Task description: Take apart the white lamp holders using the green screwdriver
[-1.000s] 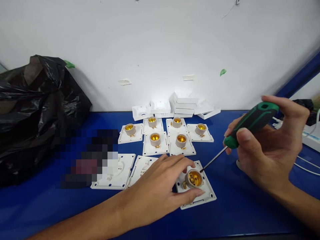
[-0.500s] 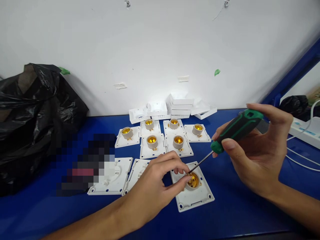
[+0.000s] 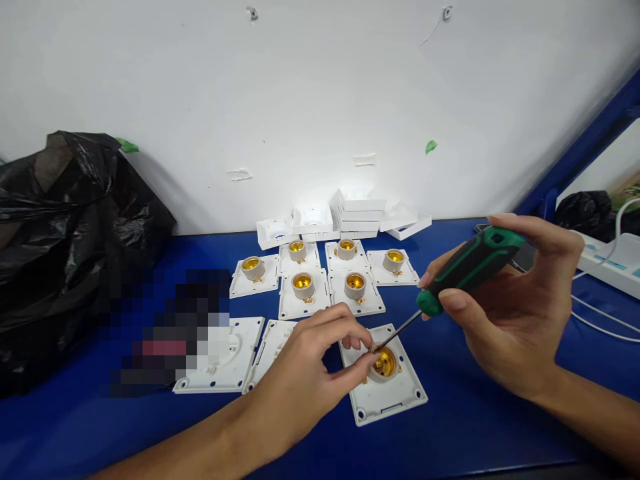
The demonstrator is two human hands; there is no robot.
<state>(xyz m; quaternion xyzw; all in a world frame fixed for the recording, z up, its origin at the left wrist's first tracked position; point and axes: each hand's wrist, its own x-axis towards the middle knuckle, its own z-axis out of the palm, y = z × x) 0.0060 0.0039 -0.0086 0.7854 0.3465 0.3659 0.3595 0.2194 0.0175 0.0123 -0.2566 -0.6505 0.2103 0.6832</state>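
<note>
A white square plate with a brass lamp socket [image 3: 384, 380] lies on the blue table in front of me. My left hand [image 3: 310, 377] pinches something small at the socket's left rim, thumb and forefinger together; what it holds is too small to tell. My right hand [image 3: 505, 313] grips a screwdriver with a green and black handle [image 3: 467, 270]. Its thin shaft slants down to the left, and the tip meets the socket rim right at my left fingertips.
Several finished socket plates [image 3: 327, 277] lie in two rows behind. White box halves [image 3: 345, 217] are stacked by the wall. Two bare white plates [image 3: 225, 357] lie at the left. A black plastic bag [image 3: 65, 233] fills the left side. A power strip with cables [image 3: 607, 270] sits at the right.
My left hand lifted off the plate and came to pinch at the socket's rim. The screwdriver tip moved left from the socket's right side to meet those fingertips.
</note>
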